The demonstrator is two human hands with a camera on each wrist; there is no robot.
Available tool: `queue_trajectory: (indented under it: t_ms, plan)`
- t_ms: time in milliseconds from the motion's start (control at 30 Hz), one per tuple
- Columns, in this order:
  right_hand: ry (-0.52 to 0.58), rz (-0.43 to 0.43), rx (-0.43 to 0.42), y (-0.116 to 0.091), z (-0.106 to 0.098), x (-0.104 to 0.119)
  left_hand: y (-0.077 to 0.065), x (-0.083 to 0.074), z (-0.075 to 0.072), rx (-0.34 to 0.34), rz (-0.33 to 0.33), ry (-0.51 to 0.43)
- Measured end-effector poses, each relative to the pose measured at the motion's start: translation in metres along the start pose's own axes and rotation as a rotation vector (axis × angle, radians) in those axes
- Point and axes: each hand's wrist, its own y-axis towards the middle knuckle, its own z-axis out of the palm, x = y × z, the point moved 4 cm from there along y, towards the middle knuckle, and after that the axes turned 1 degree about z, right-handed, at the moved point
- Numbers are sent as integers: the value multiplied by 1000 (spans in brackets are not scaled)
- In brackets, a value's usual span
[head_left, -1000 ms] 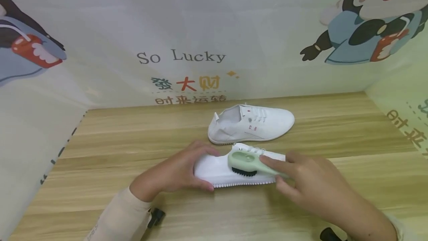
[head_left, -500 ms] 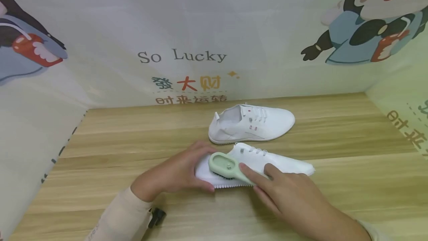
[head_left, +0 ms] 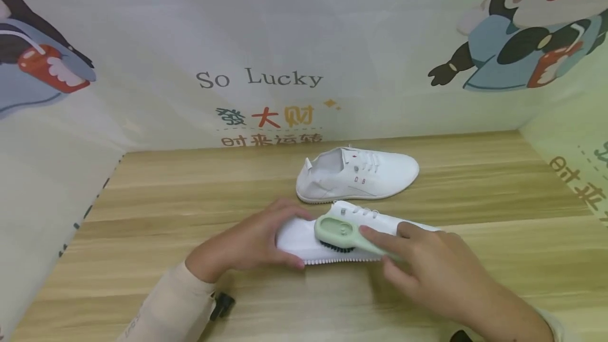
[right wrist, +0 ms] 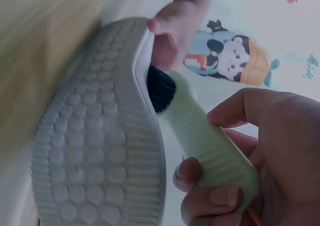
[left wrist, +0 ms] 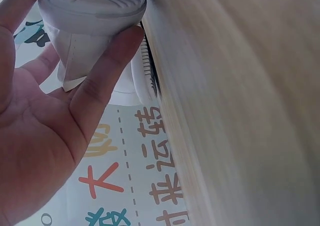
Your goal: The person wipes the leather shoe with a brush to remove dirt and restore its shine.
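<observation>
1. Where the wood-grain counter ends at the back, a pale printed backdrop rises; similar pale side panels flank it left and right.
2. "So Lucky" lettering, grey, on the backdrop; teal, red and yellow Chinese characters below; a brown character row lowest, at the counter's back edge.
3. Blue-clad cartoon figure, printed upper right; part of a second cartoon figure, upper left.
4. Far white shoe: lace-up, upright on the counter towards the back, toe right, small red marks on its side.
5. Near white shoe: in front of the far one, tilted, studded sole turned towards the person.
6. Hands: left hand gripping the near shoe's heel, thumb and fingers either side; right hand wrapped round the handle of a pale green brush, black bristles touching the shoe's side.
7. Beige sleeve, left forearm; small black object beside its cuff, kind unclear.
</observation>
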Motion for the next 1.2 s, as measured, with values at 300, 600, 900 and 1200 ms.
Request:
queue_trajectory:
  t_ms: [300,600,900,1200]
  plan:
    - [26,128,81,0,-15,-15,-1,1,0,-7,-16,-12]
    - [66,128,115,2,-10,-13,-2,1,-1,3,-21,-1]
    - [61,6,38,1,7,3,0,1,1,8,-9,2]
    - [29,-90,21,-3,21,16,1,1,3,7,-1,2]
